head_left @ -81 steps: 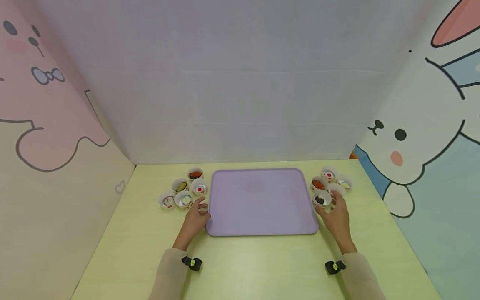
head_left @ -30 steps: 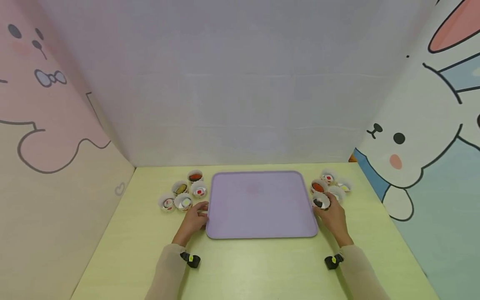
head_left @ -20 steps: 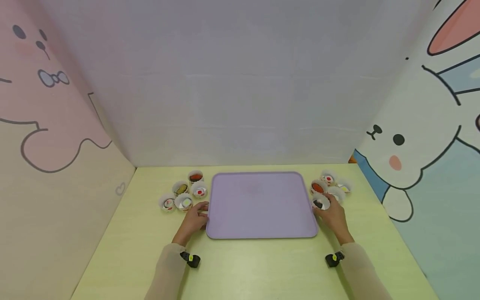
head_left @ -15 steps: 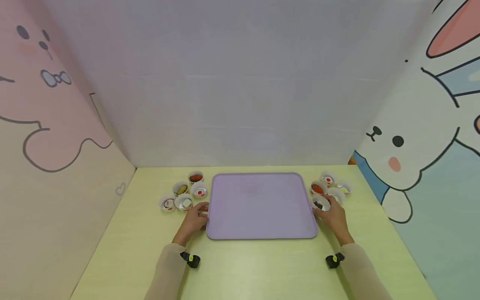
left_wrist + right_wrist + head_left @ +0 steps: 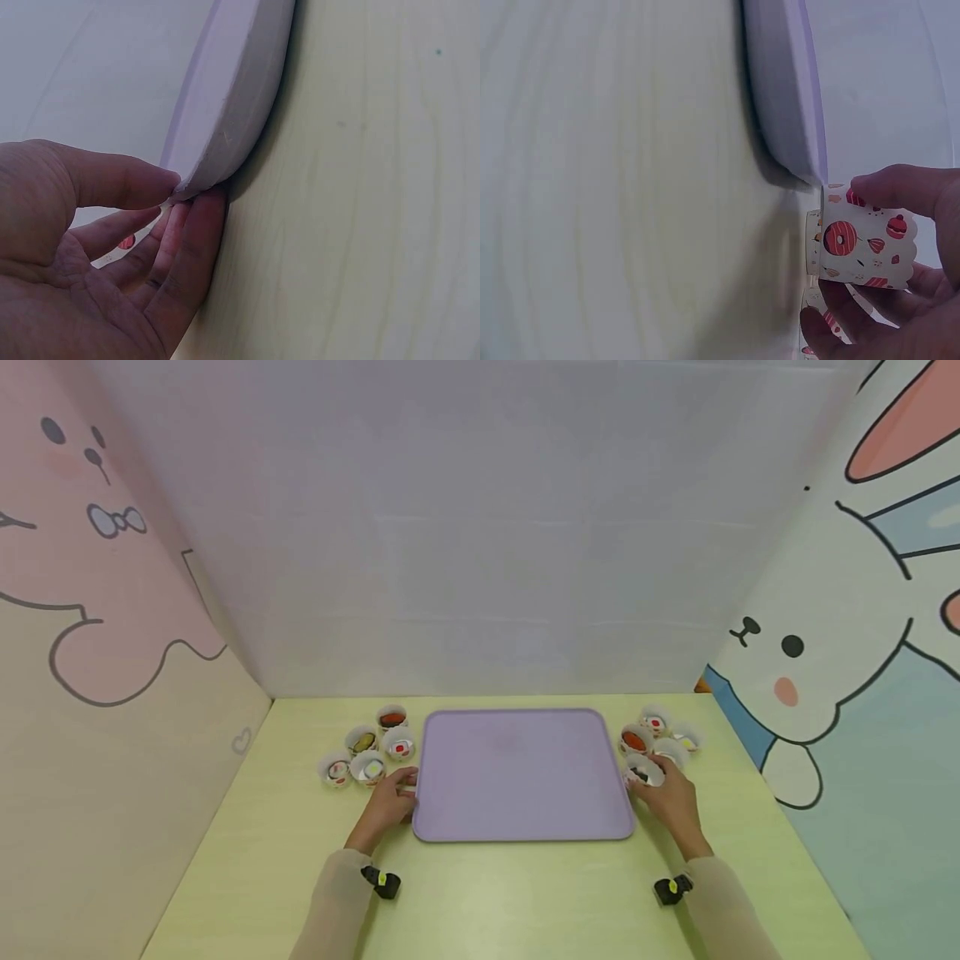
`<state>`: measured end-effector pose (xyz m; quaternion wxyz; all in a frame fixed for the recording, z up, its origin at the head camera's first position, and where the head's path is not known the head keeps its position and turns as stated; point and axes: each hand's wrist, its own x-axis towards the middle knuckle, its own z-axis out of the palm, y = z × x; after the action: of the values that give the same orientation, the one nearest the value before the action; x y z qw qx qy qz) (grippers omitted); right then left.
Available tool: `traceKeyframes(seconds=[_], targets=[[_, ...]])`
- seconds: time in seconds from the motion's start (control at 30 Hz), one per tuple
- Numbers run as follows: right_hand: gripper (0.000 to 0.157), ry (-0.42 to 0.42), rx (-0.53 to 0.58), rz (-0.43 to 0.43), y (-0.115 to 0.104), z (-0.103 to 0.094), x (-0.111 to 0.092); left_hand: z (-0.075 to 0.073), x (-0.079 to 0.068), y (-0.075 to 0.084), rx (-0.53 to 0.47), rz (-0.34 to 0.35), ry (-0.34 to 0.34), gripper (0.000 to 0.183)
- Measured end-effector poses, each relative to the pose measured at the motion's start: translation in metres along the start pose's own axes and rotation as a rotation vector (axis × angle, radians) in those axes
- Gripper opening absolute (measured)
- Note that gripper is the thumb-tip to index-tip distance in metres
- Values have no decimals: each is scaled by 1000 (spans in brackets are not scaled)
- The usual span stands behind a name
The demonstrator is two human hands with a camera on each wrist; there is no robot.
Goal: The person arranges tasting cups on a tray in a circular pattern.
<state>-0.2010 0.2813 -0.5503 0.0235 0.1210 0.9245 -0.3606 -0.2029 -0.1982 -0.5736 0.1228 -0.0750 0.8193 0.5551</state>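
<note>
A lilac tray (image 5: 523,777) lies flat in the middle of the table in the head view. My left hand (image 5: 386,806) is at its left edge; in the left wrist view the thumb and fingers pinch the tray rim (image 5: 232,112) near a corner. On the other side, my right hand (image 5: 672,803) grips a white paper baking cup (image 5: 866,240) printed with doughnuts and sweets, thumb on one side and fingers on the other. Something dark lies inside that cup. Whether it is lifted off the table I cannot tell.
Several similar cups stand right of the tray, one with orange-red contents (image 5: 634,740). Left of the tray is another cluster, including a cup with green-yellow contents (image 5: 363,742). White fabric (image 5: 480,568) closes off the back; cartoon-printed panels flank the table.
My left hand has come from beside the cups to the tray's rim. The right hand has closed on the cup with dark contents, which has since tilted slightly. The head view has shifted a little.
</note>
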Motion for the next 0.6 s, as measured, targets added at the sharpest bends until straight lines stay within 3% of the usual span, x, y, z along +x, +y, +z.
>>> traceKeyframes(seconds=[0.33,0.6], targets=[[73,94,-27,-41,-9,-9,-8,0,1,-2,14,6,7,56],[70,160,-9,-146,-28,-18,-12,0,0,-1,13,8,1,57]])
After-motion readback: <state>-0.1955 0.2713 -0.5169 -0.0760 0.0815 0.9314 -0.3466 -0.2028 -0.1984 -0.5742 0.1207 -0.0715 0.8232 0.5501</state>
